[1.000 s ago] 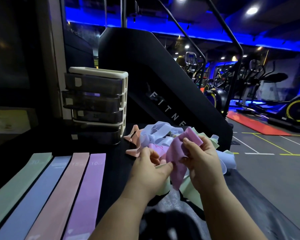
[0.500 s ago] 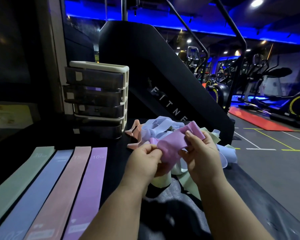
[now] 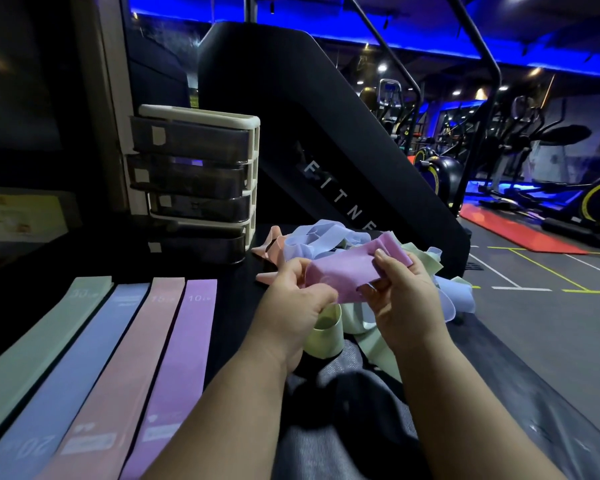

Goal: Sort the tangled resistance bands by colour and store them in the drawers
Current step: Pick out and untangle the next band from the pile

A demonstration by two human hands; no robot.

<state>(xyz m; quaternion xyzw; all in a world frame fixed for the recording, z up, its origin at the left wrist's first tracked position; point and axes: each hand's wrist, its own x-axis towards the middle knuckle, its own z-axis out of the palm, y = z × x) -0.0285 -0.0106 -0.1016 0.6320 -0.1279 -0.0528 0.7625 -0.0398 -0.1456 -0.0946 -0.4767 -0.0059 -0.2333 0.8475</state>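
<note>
A purple band (image 3: 343,271) is stretched flat between my two hands above the tangled pile. My left hand (image 3: 297,299) pinches its left end and my right hand (image 3: 404,289) grips its right end. Behind and under it lies the tangled pile (image 3: 326,242) of blue, pink and green bands. Laid out flat on the black surface at the left are a green band (image 3: 39,344), a blue band (image 3: 80,358), a pink band (image 3: 129,362) and a purple band (image 3: 181,358). The drawer unit (image 3: 194,181) stands behind them with its dark drawers closed.
A large black fitness machine (image 3: 326,150) rises right behind the pile. The black table edge (image 3: 499,362) runs diagonally at the right, with gym floor beyond. A dark cloth (image 3: 343,393) lies under my forearms.
The purple band has been pulled out of a hanging bunch and spread sideways between my hands. My left hand shifted from under it to its left end.
</note>
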